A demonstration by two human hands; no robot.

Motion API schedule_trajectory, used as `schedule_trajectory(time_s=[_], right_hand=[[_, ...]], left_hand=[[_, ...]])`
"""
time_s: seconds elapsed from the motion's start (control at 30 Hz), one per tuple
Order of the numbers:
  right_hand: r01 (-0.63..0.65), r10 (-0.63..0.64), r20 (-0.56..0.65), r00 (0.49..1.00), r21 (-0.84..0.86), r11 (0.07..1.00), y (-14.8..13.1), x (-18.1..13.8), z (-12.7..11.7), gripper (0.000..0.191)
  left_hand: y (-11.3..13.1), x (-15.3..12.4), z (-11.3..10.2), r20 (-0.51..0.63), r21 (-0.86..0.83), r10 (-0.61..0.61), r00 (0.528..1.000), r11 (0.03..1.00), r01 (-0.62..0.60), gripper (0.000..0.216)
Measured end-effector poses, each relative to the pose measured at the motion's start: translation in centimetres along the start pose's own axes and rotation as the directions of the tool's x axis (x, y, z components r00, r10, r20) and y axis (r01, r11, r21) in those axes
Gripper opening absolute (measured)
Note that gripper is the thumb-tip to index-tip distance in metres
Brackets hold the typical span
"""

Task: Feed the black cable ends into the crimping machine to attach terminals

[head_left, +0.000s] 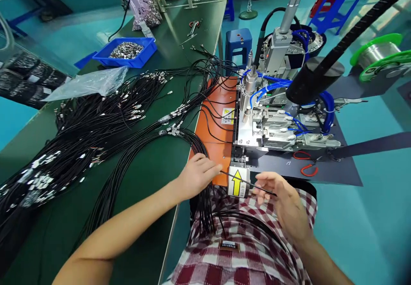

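My left hand (199, 174) is closed with its fingertips pinching a thin black cable (236, 177). The cable stretches rightward, slanting slightly down, to my right hand (285, 201). There it runs along the curled fingers and between thumb and fingers, where its end is hidden. Beneath my left hand hangs a bundle of black cables (205, 212), draped over the table edge towards my lap. Just behind the stretched cable is a white plate with a yellow arrow (238, 181), at the front of a metal machine (257, 122).
Piles of black cables with white connectors (105, 109) cover the green table (154, 165). A blue tray (128, 51) of small metal parts stands farther back, near a clear plastic bag (90, 84). Several cables lie on the orange mat (218, 126). Red-handled scissors (308, 164) lie right of the machine.
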State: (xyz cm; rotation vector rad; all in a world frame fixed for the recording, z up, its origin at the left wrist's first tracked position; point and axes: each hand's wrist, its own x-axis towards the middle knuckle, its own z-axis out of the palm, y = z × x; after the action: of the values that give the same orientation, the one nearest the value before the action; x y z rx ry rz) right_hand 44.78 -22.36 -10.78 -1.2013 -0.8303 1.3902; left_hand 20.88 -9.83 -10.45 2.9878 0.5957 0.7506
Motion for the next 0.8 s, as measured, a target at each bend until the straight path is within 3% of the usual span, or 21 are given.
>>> schedule_trajectory(time_s=[0.1,0.27,0.37,0.47,0.53,0.57,0.63,0.67,0.73,0.8], right_hand=[[0.081,-0.081,0.003,0.997,-0.016,0.997,-0.4,-0.4,-0.8,0.022],[0.188,-0.186,0.067,0.98,-0.034,0.981,-0.6,-0.2,-1.4,0.026],[0.112,-0.097,0.124,0.987,-0.115,0.987,-0.6,0.2,-1.0,0.026],[0.007,0.023,0.154,0.988,-0.193,0.981,-0.5,0.5,-0.2,0.028],[-0.013,0.046,0.151,0.988,-0.209,0.978,-0.4,0.5,0.3,0.028],[-0.017,0.05,0.149,0.988,-0.214,0.977,-0.4,0.5,0.5,0.029],[-0.027,0.058,0.133,0.989,-0.226,0.974,-0.5,0.4,0.7,0.029],[-0.034,0.063,0.118,0.991,-0.231,0.972,-0.6,0.3,0.9,0.03],[-0.047,0.068,0.08,0.995,-0.239,0.97,-0.6,0.2,1.0,0.03],[-0.05,0.068,0.063,0.996,-0.253,0.966,-0.5,0.1,1.0,0.032]], left_hand=[[1.7,0.0,1.5,-0.037,-0.126,-0.081,0.996,0.989,0.076,0.02],[2.8,0.7,1.5,0.041,-0.314,-0.118,0.992,0.941,0.125,0.016],[2.1,0.9,0.3,0.15,-0.478,-0.13,0.98,0.858,0.187,0.016],[-1.3,1.3,-1.2,0.154,-0.554,-0.221,0.963,0.788,0.27,0.016],[-5.6,1.6,-1.8,0.002,-0.356,-0.458,0.889,0.831,0.428,0.019],[-8.1,1.6,-2.0,-0.066,-0.178,-0.586,0.807,0.803,0.569,0.021],[-13.1,1.6,-2.2,-0.022,0.23,-0.788,0.615,0.595,0.77,0.026],[-15.3,1.5,-2.2,0.0,0.292,-0.823,0.568,0.543,0.787,0.032],[-18.6,1.3,-1.8,0.06,0.345,-0.845,0.532,0.517,0.783,0.036],[-20.2,1.2,-1.2,0.122,0.387,-0.848,0.517,0.52,0.761,0.029]])
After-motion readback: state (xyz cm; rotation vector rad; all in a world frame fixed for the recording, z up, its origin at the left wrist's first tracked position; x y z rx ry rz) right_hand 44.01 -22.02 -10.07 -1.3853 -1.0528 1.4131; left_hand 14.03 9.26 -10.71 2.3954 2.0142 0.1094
